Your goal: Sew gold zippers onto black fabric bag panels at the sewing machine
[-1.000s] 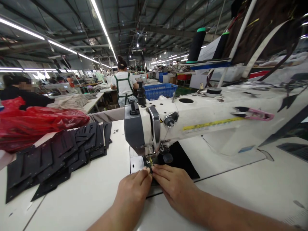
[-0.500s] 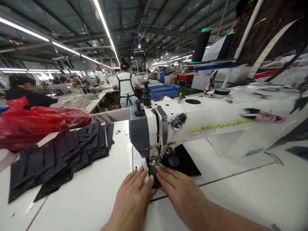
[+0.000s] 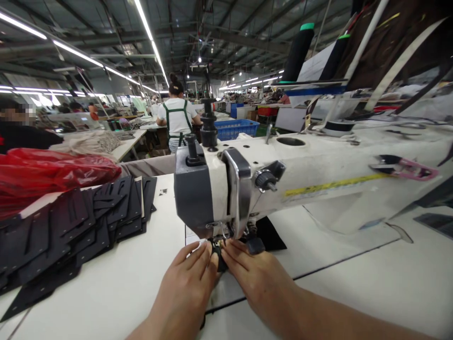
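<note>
A white and grey sewing machine (image 3: 193,193) stands on the white table before me. Under its presser foot lies a flat black piece (image 3: 272,233), whose near end shows between my fingertips; a narrow gold-coloured strip is partly visible there. My left hand (image 3: 186,283) rests flat with fingers stretched forward, the tips on the piece's left edge. On the other side, my right hand (image 3: 260,274) lies with its fingers extended and pressing on the piece beside the needle area. The machine head and my fingers hide the rest of it.
Overlapping black flat pieces (image 3: 78,226) with slots lie at the left, near a red plastic bag (image 3: 53,177). Pink-handled snips (image 3: 414,167) and a yellow tape measure (image 3: 329,185) are on the machine arm. Thread cones (image 3: 299,54) stand above. A person (image 3: 177,115) works ahead.
The view has moved nearer the machine. Both hands are closer to the presser foot, and less of the black piece shows between them.
</note>
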`<state>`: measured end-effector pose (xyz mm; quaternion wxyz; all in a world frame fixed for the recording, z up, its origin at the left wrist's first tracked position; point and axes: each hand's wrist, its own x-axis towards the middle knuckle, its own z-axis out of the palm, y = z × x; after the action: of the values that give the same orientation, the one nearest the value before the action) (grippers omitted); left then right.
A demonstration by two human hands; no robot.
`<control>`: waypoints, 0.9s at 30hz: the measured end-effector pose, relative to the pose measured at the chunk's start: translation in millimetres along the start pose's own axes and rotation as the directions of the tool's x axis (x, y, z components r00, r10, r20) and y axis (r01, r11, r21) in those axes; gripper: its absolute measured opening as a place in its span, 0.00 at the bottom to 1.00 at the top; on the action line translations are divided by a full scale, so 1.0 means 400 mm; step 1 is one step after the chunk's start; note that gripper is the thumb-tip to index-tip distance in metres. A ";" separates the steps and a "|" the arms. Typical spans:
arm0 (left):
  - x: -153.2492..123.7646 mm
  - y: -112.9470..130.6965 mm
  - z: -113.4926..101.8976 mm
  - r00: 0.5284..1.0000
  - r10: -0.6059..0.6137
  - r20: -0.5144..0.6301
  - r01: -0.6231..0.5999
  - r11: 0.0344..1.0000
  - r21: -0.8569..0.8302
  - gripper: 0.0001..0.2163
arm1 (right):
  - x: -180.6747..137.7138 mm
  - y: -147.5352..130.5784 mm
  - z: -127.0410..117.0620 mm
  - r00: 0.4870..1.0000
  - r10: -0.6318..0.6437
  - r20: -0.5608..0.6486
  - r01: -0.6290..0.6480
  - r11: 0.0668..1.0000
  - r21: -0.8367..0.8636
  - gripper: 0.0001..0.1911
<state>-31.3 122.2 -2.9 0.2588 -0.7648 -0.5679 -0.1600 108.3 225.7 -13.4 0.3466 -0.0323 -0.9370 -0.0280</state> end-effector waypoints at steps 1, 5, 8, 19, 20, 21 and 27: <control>0.002 -0.003 0.002 1.000 -0.009 -0.008 0.009 1.000 -0.011 0.18 | 0.002 0.002 0.002 1.000 0.014 0.000 -0.014 1.000 0.008 0.17; 0.000 -0.015 0.013 0.999 -0.049 -0.011 0.048 0.997 -0.057 0.17 | 0.006 0.007 -0.002 0.995 0.100 0.011 -0.100 0.991 0.087 0.18; -0.010 -0.024 0.022 0.999 -0.052 -0.009 0.051 0.996 -0.079 0.14 | 0.007 0.009 -0.006 0.991 0.131 0.036 -0.136 0.972 0.192 0.17; -0.009 -0.022 0.029 0.994 -0.109 0.005 0.109 0.980 -0.167 0.12 | 0.019 0.013 0.027 0.974 0.223 0.034 -0.224 0.934 0.279 0.17; -0.008 -0.023 0.029 0.993 -0.115 0.005 0.115 0.979 -0.170 0.12 | 0.019 0.013 0.027 0.972 0.232 0.038 -0.233 0.929 0.287 0.17; -0.006 -0.024 0.030 0.992 -0.122 0.005 0.121 0.978 -0.169 0.12 | 0.018 0.014 0.027 0.970 0.241 0.037 -0.241 0.925 0.293 0.17; -0.006 -0.029 0.038 0.991 -0.133 0.009 0.133 0.979 -0.156 0.10 | 0.017 0.018 0.031 0.970 0.229 0.079 -0.242 0.924 0.295 0.18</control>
<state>-43.8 131.6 -14.3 0.1875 -0.7429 -0.6033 -0.2215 95.7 234.1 -18.3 0.3282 -0.0918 -0.9267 0.1582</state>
